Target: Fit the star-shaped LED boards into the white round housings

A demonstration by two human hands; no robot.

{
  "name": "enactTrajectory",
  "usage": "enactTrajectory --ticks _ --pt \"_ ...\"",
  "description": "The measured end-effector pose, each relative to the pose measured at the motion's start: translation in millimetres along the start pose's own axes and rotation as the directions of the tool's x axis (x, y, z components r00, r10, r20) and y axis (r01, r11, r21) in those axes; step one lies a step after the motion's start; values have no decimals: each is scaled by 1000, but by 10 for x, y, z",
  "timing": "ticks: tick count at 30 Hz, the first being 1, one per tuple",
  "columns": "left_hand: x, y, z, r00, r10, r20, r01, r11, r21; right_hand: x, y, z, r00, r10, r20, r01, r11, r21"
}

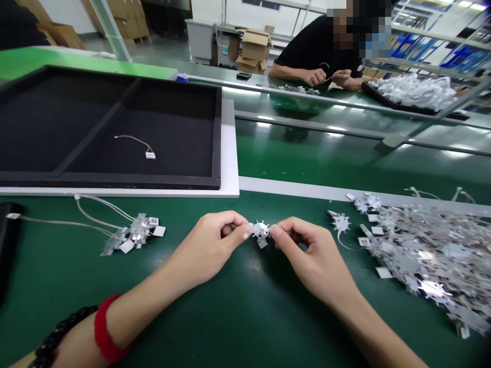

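Note:
Between my two hands is a small silvery metal piece [261, 229], round with short tabs sticking out around its rim and a pale square flap below. My left hand [218, 240] pinches its left edge between thumb and fingertips. On the opposite edge, my right hand [307, 250] closes thumb and finger. To the right, a similar tabbed piece with a thin wire [340, 222] lies by a large heap of such pieces [425, 250]. A smaller cluster with white wires [138, 230] rests left of my left hand.
A black divided tray [172, 122] on a white board holds one small wired part [150, 155]. Across the green bench [268, 153], a co-worker [318, 51] handles a thin item beside a tray of white pieces [418, 92]. A black object [9, 240] stands at the left edge.

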State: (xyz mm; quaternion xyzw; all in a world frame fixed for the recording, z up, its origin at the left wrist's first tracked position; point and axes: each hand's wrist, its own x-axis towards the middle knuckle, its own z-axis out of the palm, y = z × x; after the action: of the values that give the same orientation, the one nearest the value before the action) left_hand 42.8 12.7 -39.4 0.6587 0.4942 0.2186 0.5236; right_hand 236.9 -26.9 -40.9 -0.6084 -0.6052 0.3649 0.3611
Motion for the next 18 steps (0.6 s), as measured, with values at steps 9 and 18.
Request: enactTrajectory --ticks 9,18 --pt "17 -32 -20 1000 -12 4 12 997 -81 68 116 -140 987 95 132 -108 989 98" --pt "-30 -193 -85 987 -158 -29 153 978 -139 163 203 -407 982 140 127 -165 961 222"
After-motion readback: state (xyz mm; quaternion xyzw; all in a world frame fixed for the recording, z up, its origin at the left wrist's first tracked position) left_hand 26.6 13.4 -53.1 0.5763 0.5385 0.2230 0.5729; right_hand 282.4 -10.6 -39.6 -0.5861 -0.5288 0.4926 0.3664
